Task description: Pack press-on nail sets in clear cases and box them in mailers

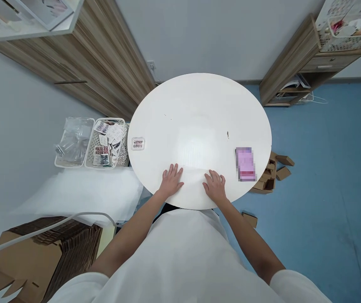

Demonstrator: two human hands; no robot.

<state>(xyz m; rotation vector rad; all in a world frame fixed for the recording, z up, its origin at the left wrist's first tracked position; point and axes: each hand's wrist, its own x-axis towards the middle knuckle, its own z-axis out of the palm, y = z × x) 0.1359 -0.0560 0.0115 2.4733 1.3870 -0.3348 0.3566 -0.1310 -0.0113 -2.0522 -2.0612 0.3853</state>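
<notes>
My left hand (pixel 171 181) lies palm down near the front edge of a round white table (pixel 199 97), its fingers spread and holding nothing. To its right, my right hand (pixel 216 186) also rests on the tabletop with fingers apart and nothing in them. A small clear case (pixel 138 144) with reddish pieces inside sits at the table's left edge. On the right side, beyond my right hand, is a phone-sized item with a blurred pink screen (pixel 245 164). A tiny dark bit (pixel 227 134) lies farther back.
Left of the table stand a white basket of printed cards (pixel 107 143) and a white basket of clear plastic (pixel 75 141). Flat cardboard (pixel 29 261) is stacked at lower left. Small brown boxes (pixel 267 174) are on the right. Wooden cabinets (pixel 104 54) stand behind.
</notes>
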